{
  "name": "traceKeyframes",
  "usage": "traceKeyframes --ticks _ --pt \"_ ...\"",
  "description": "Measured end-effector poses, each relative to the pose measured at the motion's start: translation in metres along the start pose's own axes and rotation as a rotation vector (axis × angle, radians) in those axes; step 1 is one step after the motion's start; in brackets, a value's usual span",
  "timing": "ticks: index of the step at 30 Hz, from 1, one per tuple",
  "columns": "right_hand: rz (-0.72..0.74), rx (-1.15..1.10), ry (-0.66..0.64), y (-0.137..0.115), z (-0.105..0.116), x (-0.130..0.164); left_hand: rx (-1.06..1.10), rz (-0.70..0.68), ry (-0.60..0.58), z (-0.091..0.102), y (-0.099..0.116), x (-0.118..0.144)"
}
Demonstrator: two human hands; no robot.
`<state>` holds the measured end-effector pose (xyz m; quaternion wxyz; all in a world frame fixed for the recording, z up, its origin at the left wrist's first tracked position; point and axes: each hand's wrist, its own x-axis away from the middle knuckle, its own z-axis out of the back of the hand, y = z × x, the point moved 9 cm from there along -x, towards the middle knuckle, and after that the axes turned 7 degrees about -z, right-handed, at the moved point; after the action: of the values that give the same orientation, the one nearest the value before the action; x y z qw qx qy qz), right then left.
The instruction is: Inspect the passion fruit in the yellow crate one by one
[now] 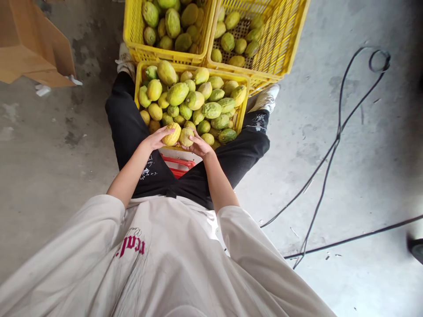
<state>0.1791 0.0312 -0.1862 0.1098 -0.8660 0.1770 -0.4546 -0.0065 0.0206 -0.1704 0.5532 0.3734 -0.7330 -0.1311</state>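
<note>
Concrete flr (317,114); L hand (156,139) w/ fruit (172,134); R hand (200,145) ditto.

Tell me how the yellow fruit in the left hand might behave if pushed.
The yellow fruit would probably roll, given its rounded shape. It seems fairly stiff, with no dent visible beside the left hand. Its ridged-looking skin may offer some grip.

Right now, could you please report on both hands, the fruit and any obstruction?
Left hand holding yellow fruit; right hand holding greenish fruit. Both at near side of closest crate. No obstruction visible.
</note>
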Motion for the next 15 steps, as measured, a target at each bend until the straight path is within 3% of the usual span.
traceKeyframes --ticks 7,15 --pt "-0.041 0.122 0.032 0.0010 0.0009 0.0024 0.060 0.078 -0.032 -0.0030 -0.0061 -0.0036" --pt "-0.062 0.001 0.014 -0.0009 0.0023 -0.0059 0.043 0.058 -0.048 -0.0020 -0.0016 -0.0046"
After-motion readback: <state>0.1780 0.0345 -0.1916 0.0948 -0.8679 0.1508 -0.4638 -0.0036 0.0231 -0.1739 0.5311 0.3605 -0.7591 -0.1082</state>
